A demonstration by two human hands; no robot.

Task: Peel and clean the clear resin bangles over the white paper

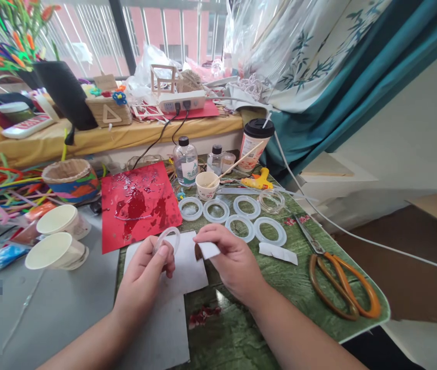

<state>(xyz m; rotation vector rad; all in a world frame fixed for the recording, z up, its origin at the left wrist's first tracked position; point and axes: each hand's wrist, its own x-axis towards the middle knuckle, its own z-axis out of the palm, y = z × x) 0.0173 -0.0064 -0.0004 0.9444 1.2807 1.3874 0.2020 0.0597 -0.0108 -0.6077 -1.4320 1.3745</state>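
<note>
Green marbled tabletop (237,339) fills the lower center, glossy under smooth, translucent rings (190,209) right of center. Left hand (147,267), lower center, pinches a clear ring (169,240) between thumb and fingers; right hand (234,259), just beside it, pinches a small white-and-brown piece (206,251), thin and curled, above white paper (182,275)

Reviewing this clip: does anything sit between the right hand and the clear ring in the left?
Nothing visible does. The right hand, pinching a curled white-and-brown piece, faces the clear ring in the left hand across an open gap; the white paper lies below.
</note>
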